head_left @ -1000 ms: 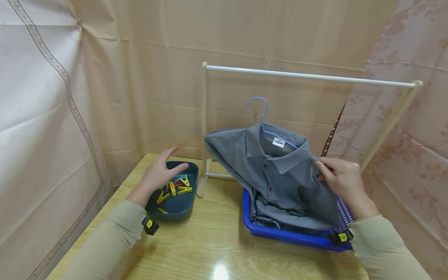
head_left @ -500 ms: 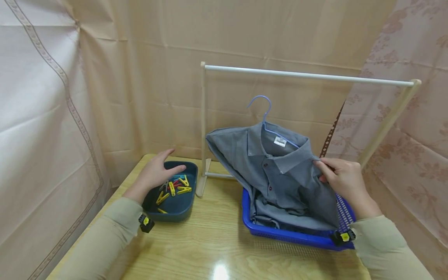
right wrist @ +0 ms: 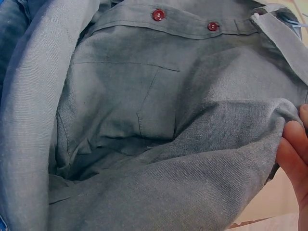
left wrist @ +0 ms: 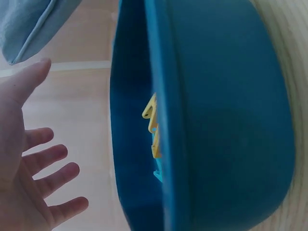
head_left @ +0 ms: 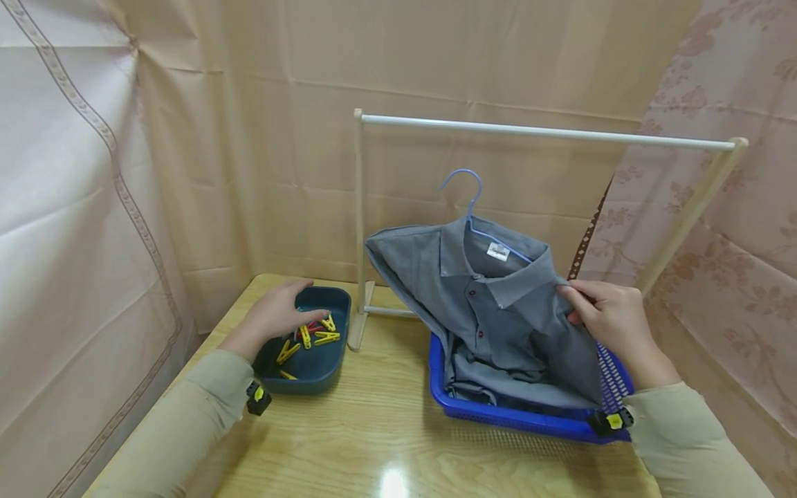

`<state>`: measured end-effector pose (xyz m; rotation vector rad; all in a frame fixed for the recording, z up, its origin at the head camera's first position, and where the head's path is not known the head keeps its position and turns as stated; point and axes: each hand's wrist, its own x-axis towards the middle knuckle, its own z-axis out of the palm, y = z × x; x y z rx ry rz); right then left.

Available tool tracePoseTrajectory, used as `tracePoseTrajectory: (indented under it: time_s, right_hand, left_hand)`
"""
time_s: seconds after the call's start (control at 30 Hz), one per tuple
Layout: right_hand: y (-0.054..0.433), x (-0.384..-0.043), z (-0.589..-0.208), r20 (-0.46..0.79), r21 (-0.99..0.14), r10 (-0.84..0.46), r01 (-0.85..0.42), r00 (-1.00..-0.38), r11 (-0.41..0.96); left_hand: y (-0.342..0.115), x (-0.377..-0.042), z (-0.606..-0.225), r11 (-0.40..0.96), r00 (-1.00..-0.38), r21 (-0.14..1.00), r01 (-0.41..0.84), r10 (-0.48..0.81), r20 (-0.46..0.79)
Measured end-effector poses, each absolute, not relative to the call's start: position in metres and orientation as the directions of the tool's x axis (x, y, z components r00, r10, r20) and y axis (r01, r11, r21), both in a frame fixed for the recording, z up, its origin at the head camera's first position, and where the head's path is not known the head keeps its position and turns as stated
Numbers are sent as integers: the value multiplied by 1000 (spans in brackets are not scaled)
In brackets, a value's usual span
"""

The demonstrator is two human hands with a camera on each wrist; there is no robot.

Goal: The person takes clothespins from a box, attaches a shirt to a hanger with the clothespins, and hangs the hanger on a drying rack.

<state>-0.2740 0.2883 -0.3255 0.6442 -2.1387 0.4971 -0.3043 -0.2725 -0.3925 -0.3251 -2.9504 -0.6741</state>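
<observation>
Beige curtain (head_left: 436,55) hangs behind right fingers (head_left: 596,288) pinching a grey shirt (head_left: 510,325).

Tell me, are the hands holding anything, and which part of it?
The right hand pinches the gray shirt at the shoulder on that hand's side. The left hand holds nothing.

Head view: above the table (head_left: 386,401), facing forward and down, far enough back for the clothes rack's whole top bar (head_left: 548,132).
Left wrist view: sideways, close beside the plastic tub (left wrist: 231,115), looking across its rim.
Right wrist view: sideways, close to the grey button-up shirt (right wrist: 120,101).
Tub, yellow clothespins (left wrist: 156,148): shared by head, left wrist.
Shirt: shared by head, right wrist.
</observation>
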Motion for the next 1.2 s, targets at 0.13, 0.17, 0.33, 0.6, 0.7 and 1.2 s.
tracePoseTrajectory:
  time_s: [0.13,0.17,0.33,0.6,0.7,1.2]
  right_hand:
    - [289,-274,-327,795,-133,-275,-598,-540,790]
    - [289,-274,-327,792,-136,-275,-597,-544,790]
    - [290,-274,-327,789,-150,-269,-597,-552,788]
    - [291,-274,-326,788,-164,-261,-599,-557,783]
    - [291,-275,-327,788,-164,-261,-600,-557,783]
    - [291,-273,-326,767,-197,-254,-593,-589,781]
  left_hand:
    - [-273,-305,-397,888,-968,385,251,221,121]
    - [-273,-305,-398,890,-967,379,254,227,115]
    - [-274,-303,-402,905,-966,337,259,247,78]
    - [-275,-302,-404,922,-971,312,228,240,-3]
    - [-275,-301,-404,929,-971,299,216,235,-30]
    - [-275,-303,-413,961,-968,147,235,245,-52]
